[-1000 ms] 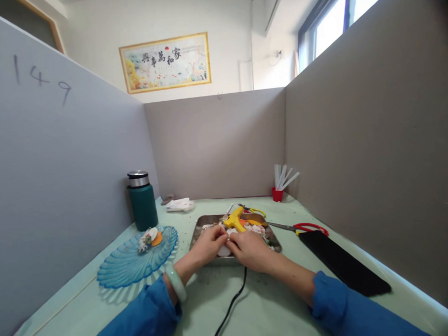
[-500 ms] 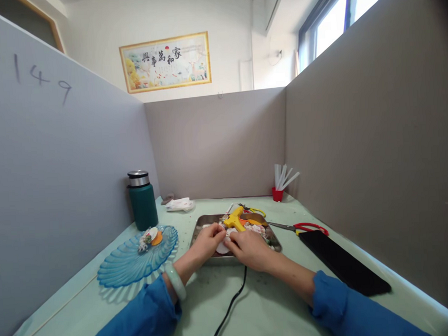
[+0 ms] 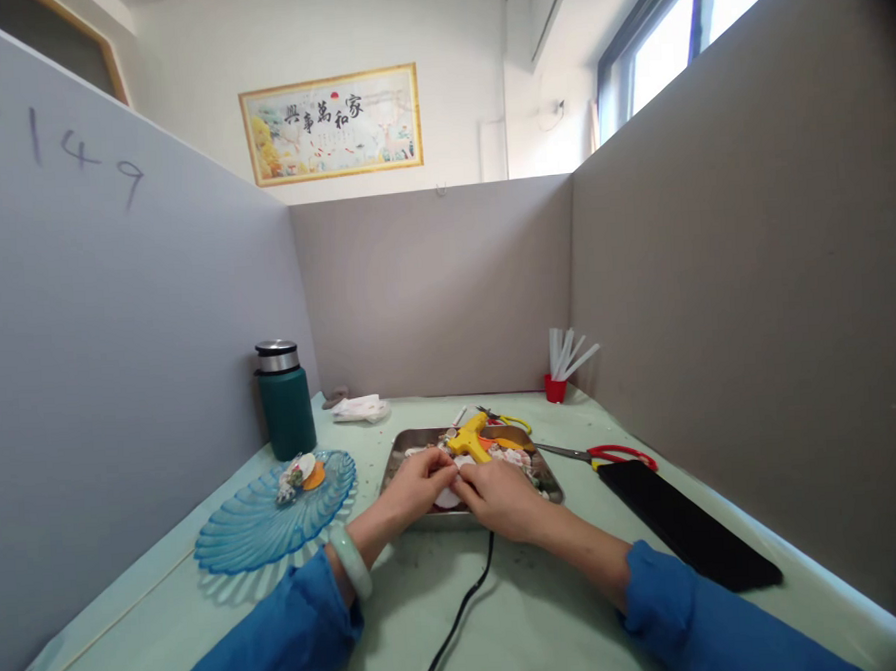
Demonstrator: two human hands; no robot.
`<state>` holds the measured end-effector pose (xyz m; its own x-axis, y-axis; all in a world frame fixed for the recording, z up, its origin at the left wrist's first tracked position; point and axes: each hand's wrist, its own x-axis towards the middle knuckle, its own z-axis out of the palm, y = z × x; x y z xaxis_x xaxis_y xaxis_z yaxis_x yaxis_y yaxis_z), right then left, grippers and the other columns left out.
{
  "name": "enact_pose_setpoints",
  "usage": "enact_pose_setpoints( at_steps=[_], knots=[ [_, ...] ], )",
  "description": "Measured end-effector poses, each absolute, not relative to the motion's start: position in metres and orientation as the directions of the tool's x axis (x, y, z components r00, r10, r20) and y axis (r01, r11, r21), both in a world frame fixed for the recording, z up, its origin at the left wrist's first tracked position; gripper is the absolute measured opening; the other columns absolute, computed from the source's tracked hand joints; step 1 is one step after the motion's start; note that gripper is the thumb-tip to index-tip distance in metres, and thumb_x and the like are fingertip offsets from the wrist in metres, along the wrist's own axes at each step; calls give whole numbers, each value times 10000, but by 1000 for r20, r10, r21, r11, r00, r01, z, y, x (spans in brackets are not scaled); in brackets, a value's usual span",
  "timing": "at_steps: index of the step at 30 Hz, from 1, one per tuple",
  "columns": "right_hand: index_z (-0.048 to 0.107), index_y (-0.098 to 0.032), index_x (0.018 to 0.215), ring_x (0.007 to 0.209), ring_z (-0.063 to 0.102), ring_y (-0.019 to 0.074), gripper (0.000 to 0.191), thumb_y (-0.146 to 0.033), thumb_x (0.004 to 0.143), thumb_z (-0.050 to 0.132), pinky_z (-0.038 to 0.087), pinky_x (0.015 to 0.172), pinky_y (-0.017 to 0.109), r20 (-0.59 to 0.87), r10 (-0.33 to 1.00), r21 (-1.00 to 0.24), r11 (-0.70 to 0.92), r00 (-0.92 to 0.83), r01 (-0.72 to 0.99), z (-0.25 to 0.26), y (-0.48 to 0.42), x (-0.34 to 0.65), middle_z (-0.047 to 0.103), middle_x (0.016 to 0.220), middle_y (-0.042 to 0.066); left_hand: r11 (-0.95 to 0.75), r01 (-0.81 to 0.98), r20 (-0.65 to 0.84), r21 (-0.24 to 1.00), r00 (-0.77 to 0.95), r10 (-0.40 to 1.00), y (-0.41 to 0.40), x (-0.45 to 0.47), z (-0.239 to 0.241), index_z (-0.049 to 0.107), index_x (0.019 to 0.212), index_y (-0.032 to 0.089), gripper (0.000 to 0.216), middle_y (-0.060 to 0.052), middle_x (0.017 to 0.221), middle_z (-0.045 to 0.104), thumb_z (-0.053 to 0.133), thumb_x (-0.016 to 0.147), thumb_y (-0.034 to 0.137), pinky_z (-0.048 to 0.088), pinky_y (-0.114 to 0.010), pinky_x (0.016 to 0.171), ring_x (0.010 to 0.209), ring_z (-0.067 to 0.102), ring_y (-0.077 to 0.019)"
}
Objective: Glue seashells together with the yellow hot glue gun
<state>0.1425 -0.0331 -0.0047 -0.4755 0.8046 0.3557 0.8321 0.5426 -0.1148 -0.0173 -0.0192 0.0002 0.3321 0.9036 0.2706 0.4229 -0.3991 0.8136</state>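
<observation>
My left hand [image 3: 424,480] and my right hand [image 3: 499,493] meet over the near half of a metal tray [image 3: 447,521]. Both have their fingers pinched together, tips almost touching; whatever small piece lies between them is hidden. A white round piece [image 3: 448,498] shows just below the fingertips, and I cannot tell if it is held or lying in the tray. Right behind the hands a yellow glue gun [image 3: 469,438] rests on the tray. Small white and pinkish pieces [image 3: 513,458] fill the tray around it, with orange ones among them.
On the left are a blue scalloped plate [image 3: 255,536] bearing small decorations [image 3: 301,477] and a green bottle [image 3: 285,409]. Red-handled scissors [image 3: 611,454] and a black flat object [image 3: 687,523] lie right. Behind stand white sticks in a red cup [image 3: 556,389]. A black cord [image 3: 462,607] runs toward me.
My left fingertips have shifted slightly right, closer to my right fingers. Everything else stays where it was.
</observation>
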Motion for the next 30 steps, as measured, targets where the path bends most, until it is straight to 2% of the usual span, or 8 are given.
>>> enact_pose_setpoints(
  at_steps=[18,30],
  knots=[
    [630,-179,946,776,579,176,455,-422,921,246,305,630,257,352,801,-117,550,-484,827,-4,-33,143,654,849,69,-391,469,275,792,298,914,-18,-18,0,524,704,145,197,21,616,499,506,727,340,358,-184,495,566,449,-95],
    [635,-182,947,782,574,173,404,-377,912,282,305,633,251,356,800,-125,552,-482,824,-5,-32,142,655,866,66,-393,435,262,810,332,906,-16,-19,-3,529,750,143,261,12,640,509,513,729,402,370,-180,459,567,463,-99]
  ],
)
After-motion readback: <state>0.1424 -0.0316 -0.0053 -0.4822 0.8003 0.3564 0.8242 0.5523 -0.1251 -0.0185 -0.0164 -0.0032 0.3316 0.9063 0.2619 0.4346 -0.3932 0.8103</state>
